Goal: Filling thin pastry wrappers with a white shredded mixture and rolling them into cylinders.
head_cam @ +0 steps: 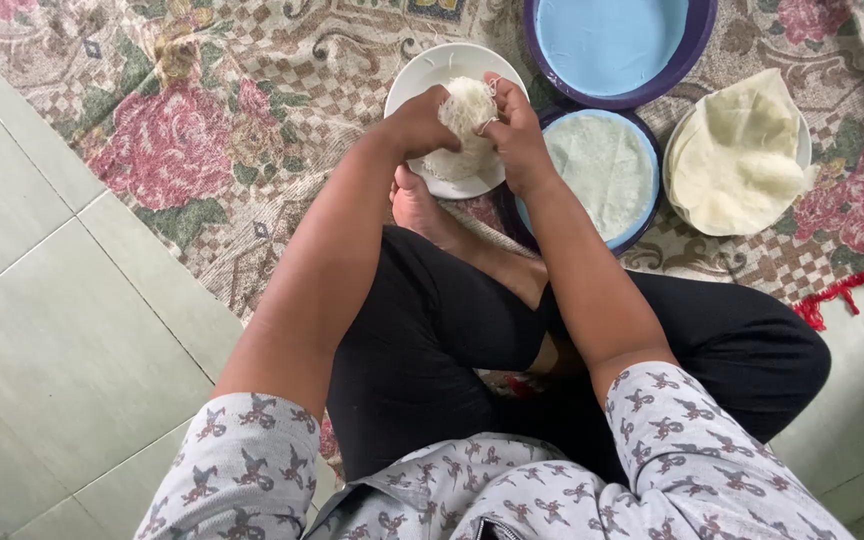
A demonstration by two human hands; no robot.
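A big floral rug (pixel 182 130) covers the floor here, pink roses all over, with pale floor tiles (pixel 42 330) beside it. The person sits cross-legged on it in black trousers (pixel 432 350) and a patterned grey top (pixel 672 450). At the top edge, a round purple-rimmed tray (pixel 697 30) with a light blue face. Just below it, a blue-rimmed tray (pixel 602 170) with a thin pale sheet laid flat in it. To the right, a plate stacked with cream wrappers (pixel 742 150), edges folded over. Now the hands: left hand (pixel 417 122) and right hand (pixel 514 135) meet over a white plate (pixel 432 70), fingers curled in, both gripping a clump of white noodles (pixel 466 108) between them, held just above the plate.
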